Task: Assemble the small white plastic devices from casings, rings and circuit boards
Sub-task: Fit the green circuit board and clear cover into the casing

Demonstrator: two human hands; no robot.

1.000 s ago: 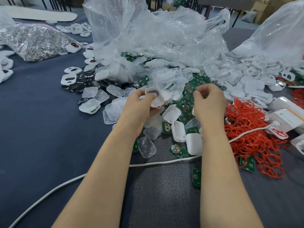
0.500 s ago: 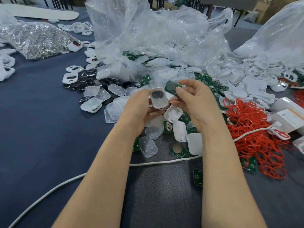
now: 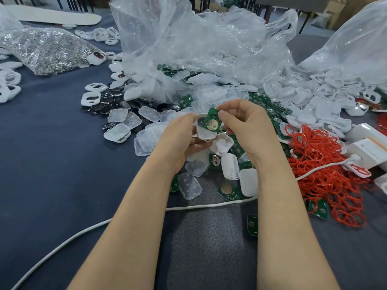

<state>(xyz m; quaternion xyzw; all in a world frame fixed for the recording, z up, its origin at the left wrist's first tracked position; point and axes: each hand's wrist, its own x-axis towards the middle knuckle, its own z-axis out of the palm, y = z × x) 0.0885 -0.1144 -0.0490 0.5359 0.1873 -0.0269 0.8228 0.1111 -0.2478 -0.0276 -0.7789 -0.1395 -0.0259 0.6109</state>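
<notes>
Counter (image 3: 52, 174), carrying a crumpled clear plastic bag (image 3: 188, 42), a heap of red rings (image 3: 326, 164) on your right and loose casings (image 3: 248, 182). Your forearms reach forward and meet above the pile. Your left hand (image 3: 180, 137) cups a white casing half (image 3: 204, 132), hollow side up. Your right hand (image 3: 247, 126) pinches a green circuit board (image 3: 212, 121) between thumb and forefinger. The board is tilted over the hollow; contact cannot be told. Step in hand: seating the board. The next move probably calls for levelling it, then pressing it flat.
</notes>
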